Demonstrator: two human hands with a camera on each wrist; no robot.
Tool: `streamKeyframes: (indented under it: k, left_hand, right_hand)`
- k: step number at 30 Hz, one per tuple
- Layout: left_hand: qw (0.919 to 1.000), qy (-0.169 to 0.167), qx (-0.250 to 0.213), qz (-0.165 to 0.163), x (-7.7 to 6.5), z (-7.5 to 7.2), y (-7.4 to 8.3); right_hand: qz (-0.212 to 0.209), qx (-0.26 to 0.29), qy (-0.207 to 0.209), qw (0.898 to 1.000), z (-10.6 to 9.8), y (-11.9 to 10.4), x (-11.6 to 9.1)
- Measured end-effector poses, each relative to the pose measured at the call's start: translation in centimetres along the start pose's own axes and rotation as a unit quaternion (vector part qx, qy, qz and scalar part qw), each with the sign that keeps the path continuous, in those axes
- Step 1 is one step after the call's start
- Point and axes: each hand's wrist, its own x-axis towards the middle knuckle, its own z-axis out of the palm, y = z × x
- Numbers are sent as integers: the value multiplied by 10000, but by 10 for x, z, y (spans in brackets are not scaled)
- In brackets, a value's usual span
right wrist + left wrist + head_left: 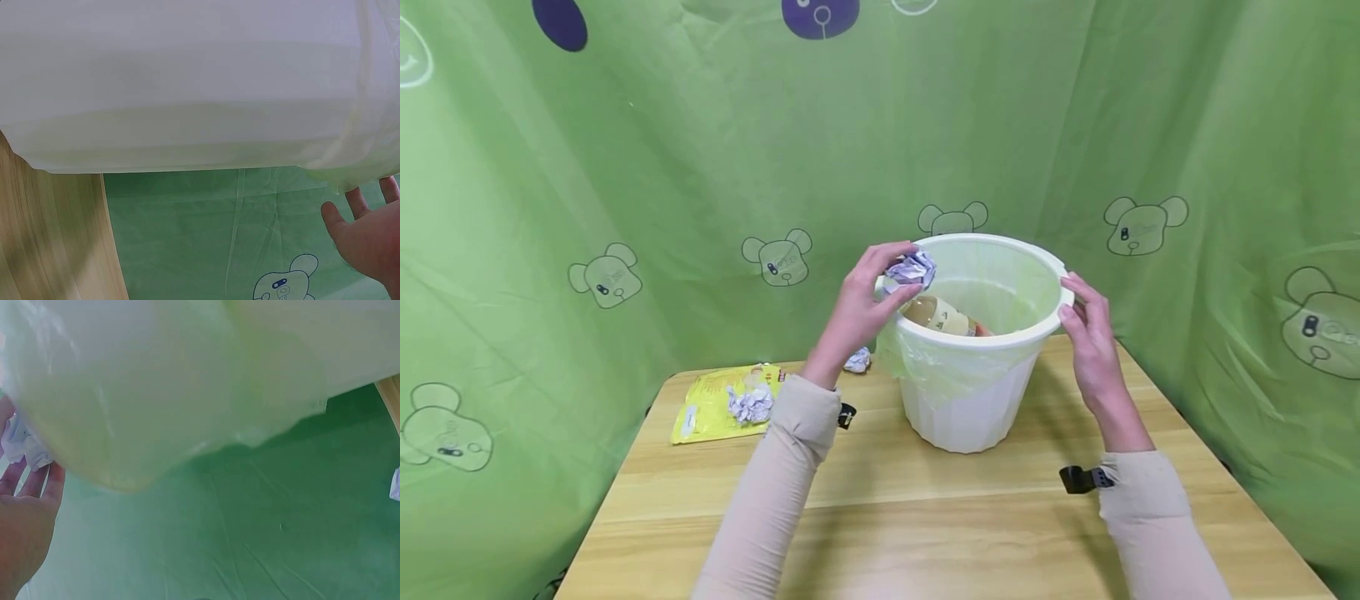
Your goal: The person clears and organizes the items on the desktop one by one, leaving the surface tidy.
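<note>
My left hand (861,302) pinches a crumpled paper ball (913,270) between thumb and fingers, at the left rim of a white trash bin (964,414). The same paper ball (25,444) shows at the left edge of the left wrist view. With thumb and fingers my right hand (1094,348) grips the bin's rim on the right side. A pale green liner bag (934,367) is folded over the rim and hangs down outside. Inside the bin leans a bottle (946,317) with a cream label, its lower part hidden by the front wall.
The bin stands upright on a wooden table (917,533). Left of it lies a yellow packet (711,408) with a second paper ball (750,404) on top. Another paper ball (857,360) sits near the back edge. A green curtain (700,167) hangs close behind.
</note>
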Motion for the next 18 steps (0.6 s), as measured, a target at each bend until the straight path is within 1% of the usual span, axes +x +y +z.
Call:
streamKeyframes:
  k: [7, 12, 18]
  left_hand:
    - [9999, -138, 30, 42, -1, 9, 6]
    - [9996, -244, 92, 91, -2, 14, 7]
    - [9989, -386, 52, 253, -1, 20, 9]
  right_hand:
    - [-17, 70, 19, 10000, 0, 1, -1]
    - [35, 123, 20, 9999, 0, 2, 0]
    - [59, 171, 21, 9998, 0, 4, 0]
